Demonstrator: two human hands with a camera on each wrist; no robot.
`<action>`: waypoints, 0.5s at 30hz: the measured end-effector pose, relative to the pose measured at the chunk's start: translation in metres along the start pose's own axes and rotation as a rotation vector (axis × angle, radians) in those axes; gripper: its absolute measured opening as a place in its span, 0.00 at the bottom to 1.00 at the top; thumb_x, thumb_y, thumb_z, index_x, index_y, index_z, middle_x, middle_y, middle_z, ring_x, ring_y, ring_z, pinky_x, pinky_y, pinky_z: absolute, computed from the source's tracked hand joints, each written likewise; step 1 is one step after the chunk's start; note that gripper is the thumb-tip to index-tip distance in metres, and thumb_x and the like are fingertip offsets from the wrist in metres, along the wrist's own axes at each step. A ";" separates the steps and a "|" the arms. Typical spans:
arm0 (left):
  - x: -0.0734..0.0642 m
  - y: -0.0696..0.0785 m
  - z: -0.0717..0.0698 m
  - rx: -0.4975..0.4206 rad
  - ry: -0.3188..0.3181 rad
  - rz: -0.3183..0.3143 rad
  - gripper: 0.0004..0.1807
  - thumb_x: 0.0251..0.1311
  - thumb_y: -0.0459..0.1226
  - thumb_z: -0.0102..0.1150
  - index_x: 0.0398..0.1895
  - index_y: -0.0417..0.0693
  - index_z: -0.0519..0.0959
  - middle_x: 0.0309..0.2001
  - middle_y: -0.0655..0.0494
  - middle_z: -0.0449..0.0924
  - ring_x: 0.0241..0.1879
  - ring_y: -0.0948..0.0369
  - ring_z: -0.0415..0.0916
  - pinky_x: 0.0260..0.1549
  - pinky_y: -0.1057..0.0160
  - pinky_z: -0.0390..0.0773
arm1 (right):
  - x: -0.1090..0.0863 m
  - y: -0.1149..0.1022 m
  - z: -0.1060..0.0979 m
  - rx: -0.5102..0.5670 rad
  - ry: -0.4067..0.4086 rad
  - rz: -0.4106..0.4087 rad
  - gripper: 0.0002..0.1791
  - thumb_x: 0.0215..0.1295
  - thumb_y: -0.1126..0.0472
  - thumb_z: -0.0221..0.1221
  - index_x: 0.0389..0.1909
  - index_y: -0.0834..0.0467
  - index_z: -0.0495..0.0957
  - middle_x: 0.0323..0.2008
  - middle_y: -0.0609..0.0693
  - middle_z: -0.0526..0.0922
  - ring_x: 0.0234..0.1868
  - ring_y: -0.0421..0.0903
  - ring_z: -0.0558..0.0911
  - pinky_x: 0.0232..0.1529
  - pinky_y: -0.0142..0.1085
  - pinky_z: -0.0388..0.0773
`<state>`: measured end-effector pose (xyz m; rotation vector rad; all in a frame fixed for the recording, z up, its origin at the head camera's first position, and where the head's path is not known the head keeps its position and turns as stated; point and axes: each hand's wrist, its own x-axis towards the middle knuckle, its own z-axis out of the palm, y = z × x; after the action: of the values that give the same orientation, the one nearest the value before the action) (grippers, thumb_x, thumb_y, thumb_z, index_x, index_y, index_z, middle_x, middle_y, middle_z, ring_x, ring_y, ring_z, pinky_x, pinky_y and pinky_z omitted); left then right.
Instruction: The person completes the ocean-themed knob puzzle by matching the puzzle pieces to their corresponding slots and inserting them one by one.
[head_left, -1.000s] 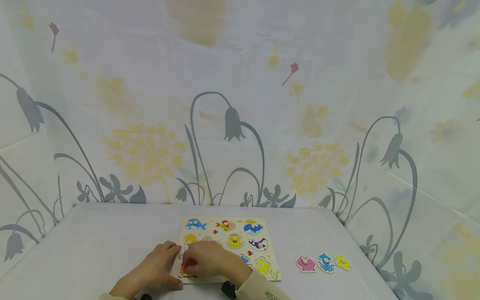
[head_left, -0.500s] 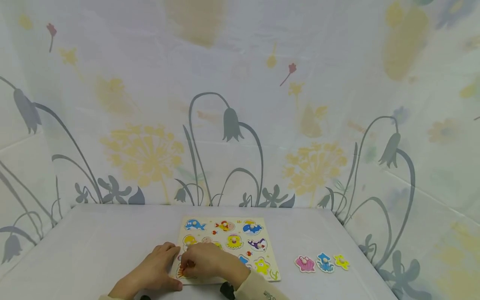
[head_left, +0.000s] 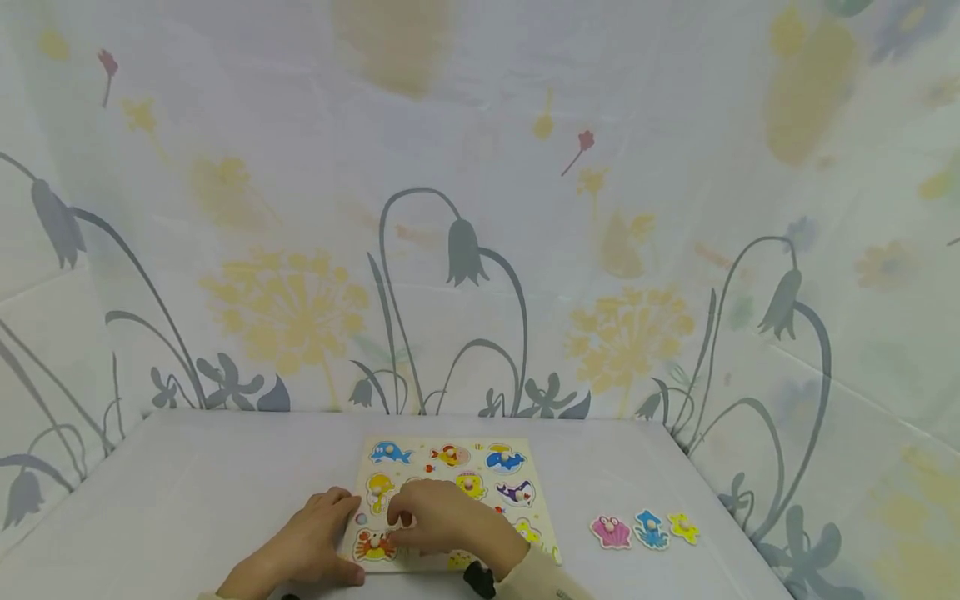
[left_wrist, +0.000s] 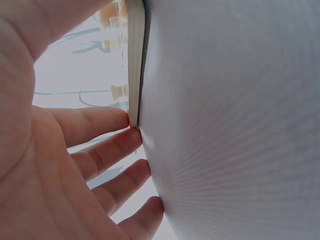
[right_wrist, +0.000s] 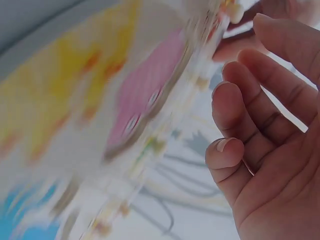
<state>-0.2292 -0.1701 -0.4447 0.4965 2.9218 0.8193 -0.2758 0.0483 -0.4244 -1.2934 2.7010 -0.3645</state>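
A cream knob puzzle board [head_left: 420, 443] with sea animals lies at the front middle of the table. The orange crab piece [head_left: 375, 544] sits in its near left corner, knob showing. My left hand [head_left: 315, 537] rests against the board's left side; in the left wrist view its extended fingers [left_wrist: 117, 150] touch the board's edge [left_wrist: 134, 65]. Over the board, just right of the crab, my right hand [head_left: 442, 518] hovers with loosely bent fingers and nothing between them. It hides part of the middle and front rows. A pink shell picture [right_wrist: 150, 85] shows on the board in the right wrist view.
Right of the board lie three loose knob pieces: a pink shell [head_left: 611, 532], a blue squid [head_left: 652, 530] and a yellow starfish [head_left: 684, 527]. A white cloth covers the table [head_left: 225, 467]. Behind it hangs a flower-printed curtain [head_left: 465, 333].
My right hand has let go of the crab piece and shifted a little to the right, uncovering it. The left hand stays at the board's edge.
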 end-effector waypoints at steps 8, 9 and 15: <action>0.004 0.003 0.000 0.002 -0.023 -0.022 0.53 0.28 0.55 0.80 0.59 0.35 0.71 0.57 0.42 0.68 0.58 0.41 0.63 0.58 0.37 0.63 | -0.046 0.031 -0.012 -0.032 0.086 0.060 0.08 0.61 0.47 0.62 0.37 0.44 0.82 0.28 0.31 0.71 0.28 0.30 0.70 0.29 0.25 0.69; 0.003 0.003 -0.001 0.002 -0.027 -0.030 0.53 0.28 0.55 0.80 0.59 0.35 0.71 0.57 0.42 0.68 0.58 0.41 0.63 0.58 0.37 0.63 | -0.052 0.034 -0.014 -0.044 0.097 0.061 0.08 0.61 0.47 0.62 0.38 0.44 0.81 0.28 0.31 0.71 0.28 0.30 0.70 0.29 0.25 0.69; 0.003 0.001 0.001 0.003 -0.039 -0.070 0.54 0.26 0.56 0.80 0.59 0.36 0.72 0.57 0.43 0.68 0.58 0.42 0.63 0.59 0.37 0.63 | -0.085 0.055 -0.027 -0.045 0.137 0.118 0.08 0.61 0.47 0.63 0.37 0.45 0.80 0.28 0.31 0.72 0.29 0.31 0.70 0.31 0.27 0.71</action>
<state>-0.2319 -0.1677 -0.4444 0.4032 2.8877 0.7873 -0.2698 0.1521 -0.4130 -1.1527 2.8989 -0.3955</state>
